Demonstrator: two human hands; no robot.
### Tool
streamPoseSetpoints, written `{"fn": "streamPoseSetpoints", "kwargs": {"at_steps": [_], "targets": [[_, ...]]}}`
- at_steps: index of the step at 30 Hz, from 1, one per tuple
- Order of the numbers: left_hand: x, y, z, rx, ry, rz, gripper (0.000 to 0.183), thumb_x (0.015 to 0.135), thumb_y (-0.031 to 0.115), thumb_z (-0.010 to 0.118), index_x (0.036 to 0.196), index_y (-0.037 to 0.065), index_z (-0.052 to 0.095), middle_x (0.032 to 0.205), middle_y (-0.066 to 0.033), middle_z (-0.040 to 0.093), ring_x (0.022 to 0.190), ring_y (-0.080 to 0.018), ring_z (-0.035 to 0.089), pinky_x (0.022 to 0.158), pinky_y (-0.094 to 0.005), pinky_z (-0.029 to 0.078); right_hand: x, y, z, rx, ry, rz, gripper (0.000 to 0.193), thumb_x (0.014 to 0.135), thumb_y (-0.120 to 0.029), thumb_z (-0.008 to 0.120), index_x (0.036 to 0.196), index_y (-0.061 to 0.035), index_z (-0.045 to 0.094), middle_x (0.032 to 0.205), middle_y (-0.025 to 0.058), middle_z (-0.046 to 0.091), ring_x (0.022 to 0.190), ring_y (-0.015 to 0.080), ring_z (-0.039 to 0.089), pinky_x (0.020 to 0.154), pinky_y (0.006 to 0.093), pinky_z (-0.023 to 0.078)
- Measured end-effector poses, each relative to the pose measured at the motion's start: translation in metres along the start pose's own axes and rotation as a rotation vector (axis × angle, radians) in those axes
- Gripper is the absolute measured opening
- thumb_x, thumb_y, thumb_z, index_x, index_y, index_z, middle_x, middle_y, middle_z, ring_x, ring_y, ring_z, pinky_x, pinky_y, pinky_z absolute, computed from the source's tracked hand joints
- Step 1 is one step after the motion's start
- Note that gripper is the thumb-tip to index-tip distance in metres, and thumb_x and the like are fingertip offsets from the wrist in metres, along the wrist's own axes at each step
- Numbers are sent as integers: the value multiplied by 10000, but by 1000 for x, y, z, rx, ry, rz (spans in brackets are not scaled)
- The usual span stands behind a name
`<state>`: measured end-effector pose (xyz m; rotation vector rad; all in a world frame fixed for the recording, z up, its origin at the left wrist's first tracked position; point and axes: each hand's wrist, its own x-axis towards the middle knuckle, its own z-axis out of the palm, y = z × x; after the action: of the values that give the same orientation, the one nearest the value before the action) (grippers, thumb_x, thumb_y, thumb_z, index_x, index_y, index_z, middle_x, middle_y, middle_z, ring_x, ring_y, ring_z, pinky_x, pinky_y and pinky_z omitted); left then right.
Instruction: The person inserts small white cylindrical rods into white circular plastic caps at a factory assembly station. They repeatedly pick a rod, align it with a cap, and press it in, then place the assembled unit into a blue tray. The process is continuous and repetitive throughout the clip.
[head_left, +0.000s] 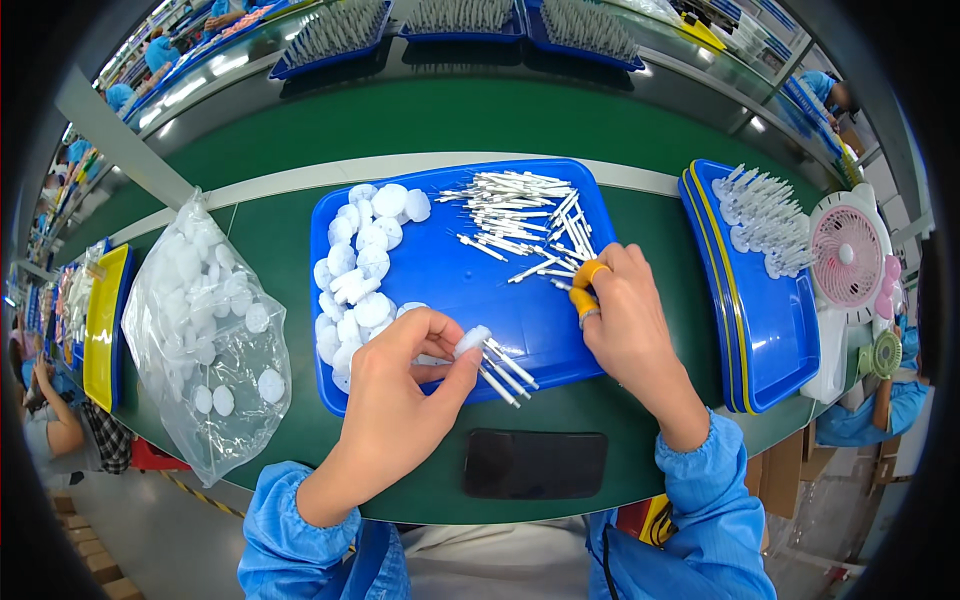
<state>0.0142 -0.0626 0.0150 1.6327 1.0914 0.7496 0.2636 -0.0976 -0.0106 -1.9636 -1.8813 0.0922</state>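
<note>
Between the thumb and fingers of my left hand [405,385] is a round white plastic disc [473,341]. Several thin white sticks [510,370] stand out from it, pointing right and toward me. My right hand [628,315] has yellow finger covers on thumb and forefinger. Those tips are pinched together at the near right end of a loose pile of white sticks [515,210], at the end of one stick. Beneath both hands lies a blue tray [450,270]. Along its left side are heaped loose white discs [372,262], partly hidden by my left hand.
A clear bag [205,340] of white discs lies left, near a yellow tray [103,330]. A black phone [535,465] lies before me. Stacked blue trays [755,330] at right hold stick-filled discs, beside a pink-white fan [848,250]. More filled trays [465,20] stand behind; other people work around.
</note>
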Motion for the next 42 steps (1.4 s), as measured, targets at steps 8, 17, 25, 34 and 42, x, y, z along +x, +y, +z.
{"fn": "streamPoseSetpoints", "kwargs": {"at_steps": [8,17,25,34,42], "targets": [[-1,-4,2,44,-9,124,130,933,-26,731,1058,-21,695,963,-106,674,912,-197,727,782,-351,672,-27,-50,-28,585,-202,-235,472,706,118,672,1175,84,716,1023,185,619,941,385,584,831,455,495],[-2,-6,5,96,14,177,155,927,-36,732,1074,-23,687,956,-121,668,873,-233,746,773,-354,669,-29,-41,-16,448,-140,-305,464,630,101,705,1091,103,756,975,147,589,925,330,565,797,431,472],[-4,-8,8,151,24,202,140,903,-47,774,1015,-45,689,940,-120,696,865,-213,766,788,-338,679,-29,-48,-12,409,-108,-295,414,623,88,737,1037,98,746,976,139,600,937,329,570,806,433,482],[-8,-12,14,241,97,347,187,855,-21,780,1023,-25,698,891,-152,645,743,-301,733,638,-380,585,-38,-60,-3,543,24,-257,358,597,113,726,953,90,741,882,150,611,816,347,577,693,452,482],[-13,-10,16,366,89,404,210,854,-32,770,1046,-21,686,884,-160,630,703,-319,698,595,-391,543,-38,-68,7,514,122,-244,410,662,152,728,1057,48,770,827,133,653,726,304,592,616,392,455]]}}
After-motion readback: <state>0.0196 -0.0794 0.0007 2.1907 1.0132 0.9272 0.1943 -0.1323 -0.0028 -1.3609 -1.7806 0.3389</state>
